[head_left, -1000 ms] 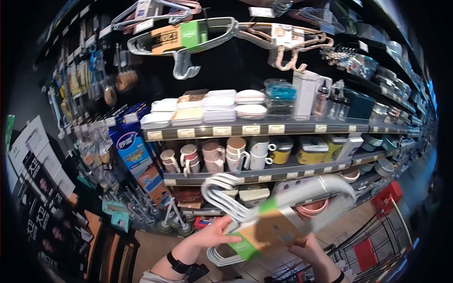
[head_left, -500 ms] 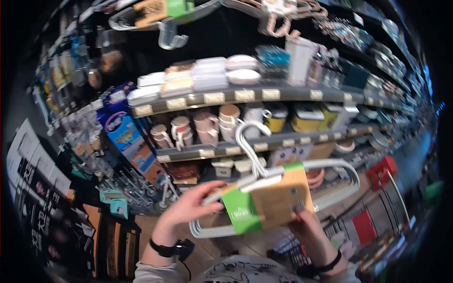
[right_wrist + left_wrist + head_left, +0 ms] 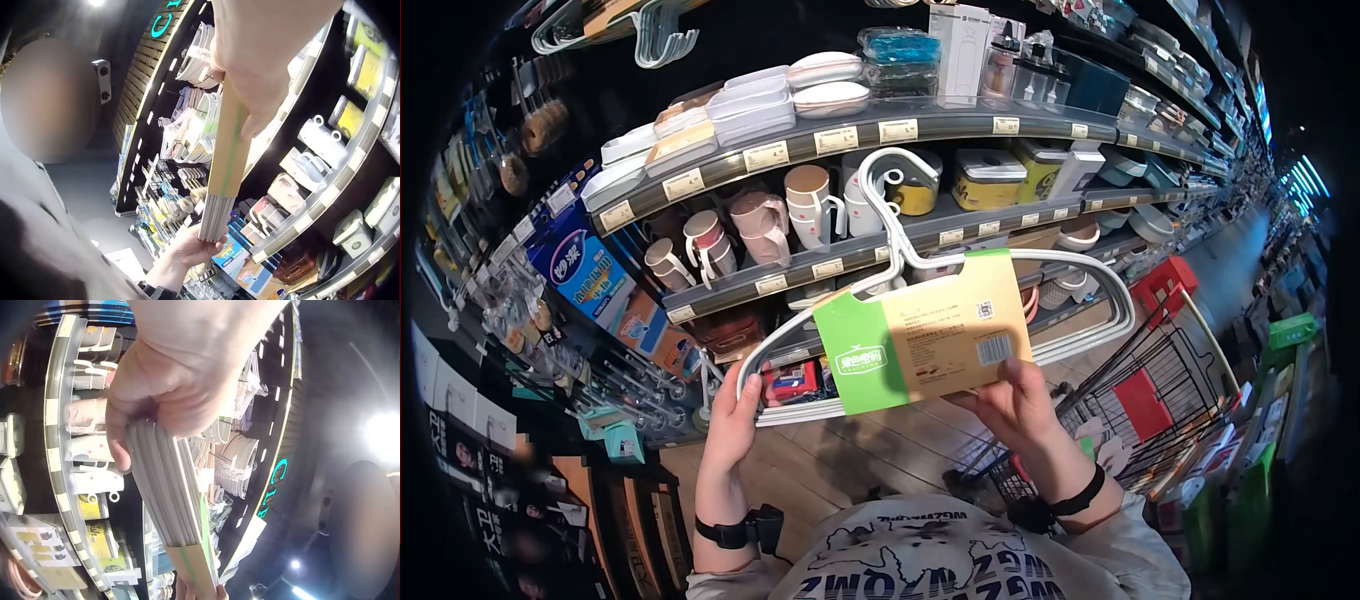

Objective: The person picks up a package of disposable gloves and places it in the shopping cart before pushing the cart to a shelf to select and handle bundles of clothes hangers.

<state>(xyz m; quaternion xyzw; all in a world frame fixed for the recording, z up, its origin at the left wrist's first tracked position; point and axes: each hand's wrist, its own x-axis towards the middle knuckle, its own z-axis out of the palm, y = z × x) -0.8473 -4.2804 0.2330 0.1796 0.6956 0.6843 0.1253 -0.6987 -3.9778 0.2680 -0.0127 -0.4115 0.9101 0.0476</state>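
A pack of pale grey clothes hangers (image 3: 1090, 290) is held up in front of the body, hooks upward. Round its middle runs a green and brown cardboard sleeve (image 3: 940, 335), its printed side with a barcode facing me. My left hand (image 3: 732, 415) grips the left end of the stacked hangers; in the left wrist view, thumb and fingers of the left hand (image 3: 169, 387) wrap that end. My right hand (image 3: 1025, 405) pinches the lower right edge of the sleeve, thumb on the printed face. The right wrist view shows the right hand (image 3: 250, 81) on the sleeve's edge.
Behind the hangers a shelf (image 3: 790, 150) bears white dishes, and cups (image 3: 810, 205) stand on the one below. To the right is a wire shopping cart (image 3: 1140, 400) with red parts. More hangers (image 3: 662, 35) hang at the upper left.
The pack has turned from tilted to nearly level, its printed face squarely toward me. My left hand has moved from beside the sleeve to the pack's left end. The head view has dipped.
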